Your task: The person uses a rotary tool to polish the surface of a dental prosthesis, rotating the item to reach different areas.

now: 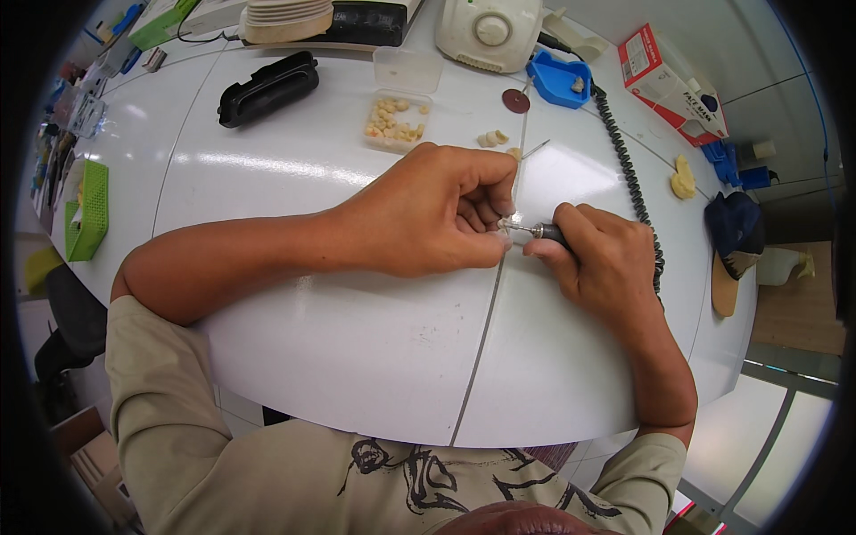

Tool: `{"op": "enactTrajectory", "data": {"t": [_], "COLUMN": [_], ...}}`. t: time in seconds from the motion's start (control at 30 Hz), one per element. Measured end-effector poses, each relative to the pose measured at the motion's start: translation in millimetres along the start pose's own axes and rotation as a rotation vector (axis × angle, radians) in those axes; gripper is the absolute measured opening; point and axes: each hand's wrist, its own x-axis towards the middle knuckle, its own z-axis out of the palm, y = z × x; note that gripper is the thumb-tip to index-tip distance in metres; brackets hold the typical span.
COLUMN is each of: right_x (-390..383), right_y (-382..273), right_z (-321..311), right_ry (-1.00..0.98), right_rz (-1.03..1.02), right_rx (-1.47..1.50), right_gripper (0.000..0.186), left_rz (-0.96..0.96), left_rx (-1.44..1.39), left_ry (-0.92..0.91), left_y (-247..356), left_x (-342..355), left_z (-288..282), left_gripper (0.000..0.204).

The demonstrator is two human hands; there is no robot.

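My right hand (608, 259) is closed around a dark rotary handpiece (551, 234), its thin metal bit pointing left. The tip meets a small whitish piece (503, 224) pinched between the fingers of my left hand (432, 209); most of that piece is hidden, so its exact shape cannot be made out. Just beyond the left hand, a clear plastic box (367, 135) with its lid up holds several cream, tooth-like pieces (398, 120). Near it lie a pale beige piece (492, 139) and a thin pointed metal bit (537, 148).
A coiled black cord (630, 165) runs along the right. At the back stand a cream control unit (489, 34), a blue tray (560, 80) and a brown disc (515, 101). A black case (267, 89) lies back left, a mask box (669, 85) back right, a cap (736, 236) at the right edge.
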Motion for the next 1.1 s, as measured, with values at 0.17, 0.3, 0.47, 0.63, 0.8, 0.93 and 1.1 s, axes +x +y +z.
{"op": "enactTrajectory", "data": {"t": [0.17,0.3,0.47,0.63,0.8,0.93,1.1], "right_x": [0.0,-0.4,-0.2,-0.7,-0.2,-0.7,-0.3], "right_y": [-0.2,0.4,0.6,1.9,1.4,0.7,1.1], "right_z": [-0.1,-0.2,0.6,0.2,-0.2,0.4,-0.6], "right_ry": [-0.008,-0.01,-0.001,-0.013,-0.011,-0.001,-0.008], "right_rz": [-0.002,0.013,0.005,-0.009,-0.016,-0.009,-0.016], "right_rx": [-0.007,-0.009,-0.01,-0.031,-0.028,-0.031,-0.015], "right_gripper": [0.048,0.048,0.048,0.049,0.049,0.048,0.048], "left_rz": [0.0,0.004,-0.008,-0.018,-0.022,-0.032,-0.022], "left_rx": [0.001,0.003,-0.003,0.012,0.004,-0.008,0.01], "left_ry": [0.001,0.001,0.009,0.01,0.011,0.012,0.011], "left_y": [-1.1,-0.3,-0.4,0.8,1.0,0.8,-0.2], "left_x": [-0.3,0.3,-0.5,0.1,-0.3,-0.5,-0.3], "left_z": [0.3,0.7,0.6,0.5,0.5,0.7,0.3], "left_gripper": [0.024,0.024,0.024,0.024,0.024,0.024,0.024]}}
